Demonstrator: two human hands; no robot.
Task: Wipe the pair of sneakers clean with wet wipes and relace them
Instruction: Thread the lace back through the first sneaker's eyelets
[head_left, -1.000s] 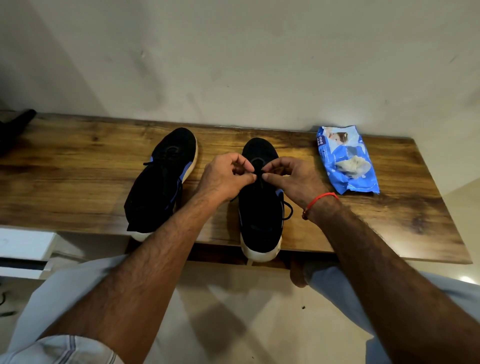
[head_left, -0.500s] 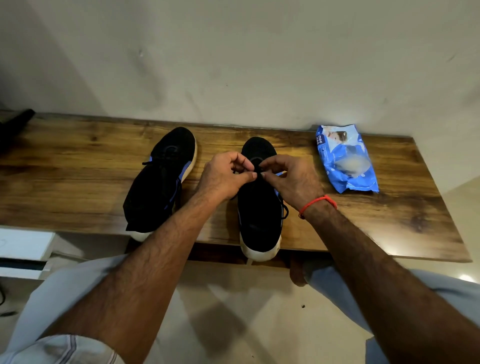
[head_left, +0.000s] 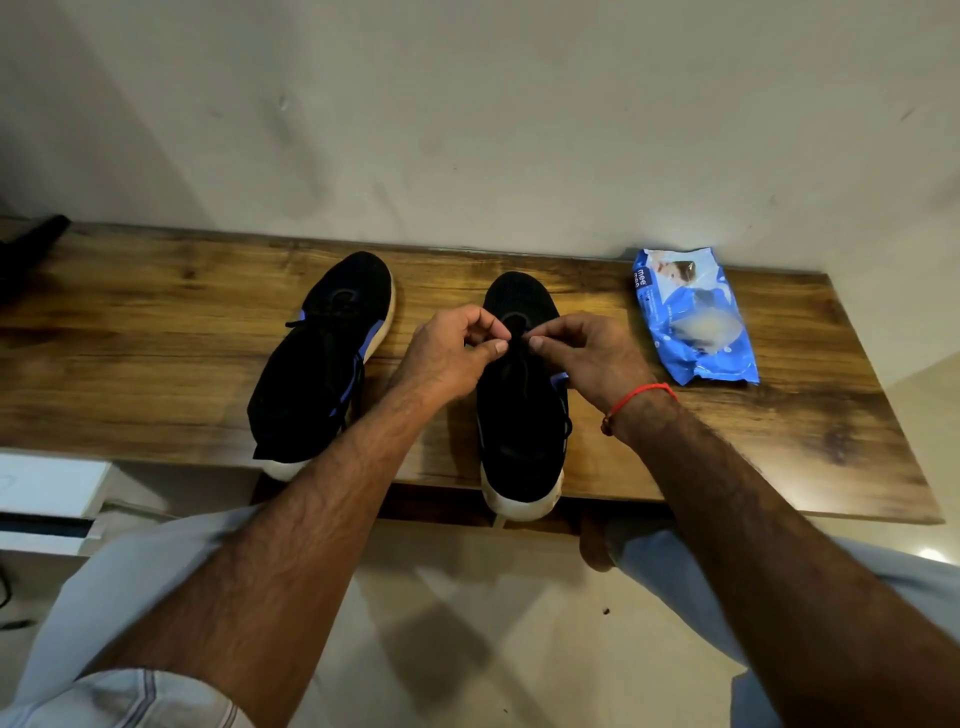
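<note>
The person is leaning over a wooden counter (head_left: 779, 441) set against the wall, working on the right sneaker (head_left: 519, 431), which is sitting near the middle with its white heel hanging just past the front edge. The left hand (head_left: 452, 358) and the right hand (head_left: 592, 358) are meeting over the upper laces, each with thumb and forefinger closed narrow, and they appear to be pinching a black lace (head_left: 517, 340) between them; the lace is too dark against the shoe for me to tell exactly how it is running. The left sneaker (head_left: 322, 358) is lying further toward the left end, angled, heel also over the front edge, its laces looking done. The blue pack of wipes (head_left: 693, 317) is resting by the back edge toward the right end, well apart from the hands. To my eye the lacing is close to finishing. The risk is a hard tug dragging the shoe off the front edge, since its heel is already overhanging, or the thin lace slipping out of such a small pinch.
</note>
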